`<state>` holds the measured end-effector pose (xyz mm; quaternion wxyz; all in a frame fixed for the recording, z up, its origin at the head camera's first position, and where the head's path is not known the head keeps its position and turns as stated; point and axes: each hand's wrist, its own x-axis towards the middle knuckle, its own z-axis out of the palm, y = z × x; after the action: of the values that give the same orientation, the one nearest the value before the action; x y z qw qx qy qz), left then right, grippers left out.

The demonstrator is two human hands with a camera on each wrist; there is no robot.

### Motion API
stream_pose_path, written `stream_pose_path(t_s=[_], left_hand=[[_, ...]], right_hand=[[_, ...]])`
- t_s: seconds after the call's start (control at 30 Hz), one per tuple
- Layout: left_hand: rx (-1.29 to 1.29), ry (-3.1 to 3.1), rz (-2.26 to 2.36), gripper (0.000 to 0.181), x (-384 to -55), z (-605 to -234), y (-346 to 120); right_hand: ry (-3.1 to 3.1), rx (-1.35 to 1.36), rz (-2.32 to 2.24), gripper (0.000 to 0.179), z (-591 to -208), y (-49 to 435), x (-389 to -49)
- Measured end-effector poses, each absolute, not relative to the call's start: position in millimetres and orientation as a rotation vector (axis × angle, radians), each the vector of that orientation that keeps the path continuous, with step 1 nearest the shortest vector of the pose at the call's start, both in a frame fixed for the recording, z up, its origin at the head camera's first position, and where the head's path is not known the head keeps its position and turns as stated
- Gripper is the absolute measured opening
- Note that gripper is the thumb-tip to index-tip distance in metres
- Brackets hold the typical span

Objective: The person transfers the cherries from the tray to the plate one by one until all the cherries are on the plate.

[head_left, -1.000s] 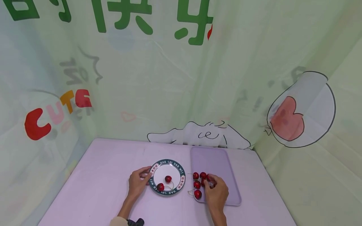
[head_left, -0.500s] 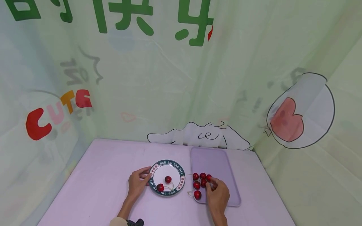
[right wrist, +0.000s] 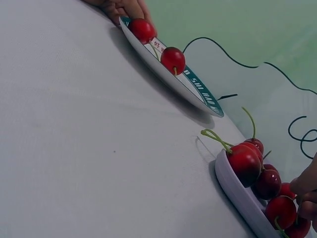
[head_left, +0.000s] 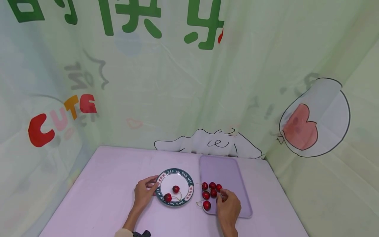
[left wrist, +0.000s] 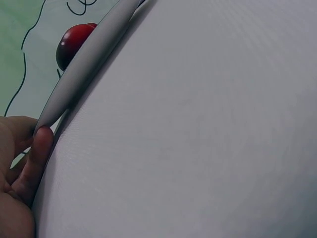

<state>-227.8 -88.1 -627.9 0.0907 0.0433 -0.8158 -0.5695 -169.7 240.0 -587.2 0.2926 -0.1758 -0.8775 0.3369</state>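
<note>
My left hand (head_left: pixel 144 192) grips the left rim of a round plate (head_left: pixel 158 194) with a dark green lettered border. Two red cherries with stems lie on it, an upper cherry (head_left: pixel 176 189) and a lower cherry (head_left: pixel 167 197). In the left wrist view the thumb and a finger pinch the plate's edge (left wrist: pixel 81 74). My right hand (head_left: pixel 229 207) is low over a purple tray (head_left: pixel 223 168), fingers bent among several cherries (head_left: pixel 213 193). In the right wrist view its fingertips (right wrist: pixel 303 186) meet the cherries and a stem; whether they pinch one is hidden.
The tray's raised rim (right wrist: pixel 235 191) stands just right of the plate, with a small gap. Some cherry stems (right wrist: pixel 215 136) hang over that rim. A printed curtain (head_left: pixel 177 82) closes the back and sides of the pale table (head_left: pixel 118 171).
The right hand has shifted slightly right and toward me, uncovering more of a cherry at its fingertips. The left hand still grips the plate in place.
</note>
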Motion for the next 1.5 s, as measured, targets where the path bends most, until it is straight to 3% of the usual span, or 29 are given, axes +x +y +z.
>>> stream_pose_path(t_s=[0.47,0.93,1.5], left_hand=[[0.110,-2.415,-1.677,0.034,-231.7,-631.9,-89.5],[0.117,-2.401,-1.680,0.033,-234.1,-634.2,-90.3],[0.117,-2.398,-1.651,0.033,-234.9,-637.4,-89.0]], right_hand=[[-2.351,-0.554,0.878,0.013,-556.0,239.7,-159.6],[-2.213,-0.584,0.954,0.010,-570.2,266.5,-170.8],[-2.108,-0.669,1.077,0.011,-561.0,280.6,-165.1]])
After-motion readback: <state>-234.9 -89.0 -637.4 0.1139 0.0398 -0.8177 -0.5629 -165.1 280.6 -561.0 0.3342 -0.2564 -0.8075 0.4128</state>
